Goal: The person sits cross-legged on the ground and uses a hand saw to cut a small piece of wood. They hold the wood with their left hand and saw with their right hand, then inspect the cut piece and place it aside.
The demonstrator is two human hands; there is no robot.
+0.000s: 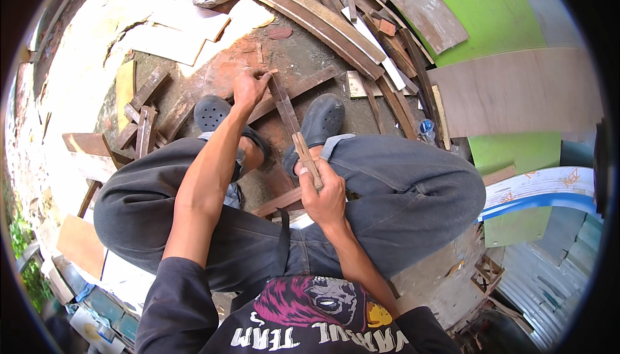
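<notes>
My left hand [250,88] reaches forward between my knees. Its fingers are pinched together at the far end of a narrow dark brown strip [284,103]. My right hand [325,197] is closed around a short, rough stick of lighter wood [305,152]. The stick's far end meets the near end of the dark strip, roughly in line with it; whether the two are joined I cannot tell. Beneath the strip, a brown board [310,88] lies slantwise on the ground. Another reddish wooden piece [279,202] sits close to my right hand, partly hidden by my leg.
My feet wear dark clogs [325,116] on either side. Wood offcuts [147,128] are heaped at the left, and long planks [316,21] are piled ahead and to the right. Plywood [516,95] and green sheets [491,11] stand at the right, near a plastic bottle [427,129].
</notes>
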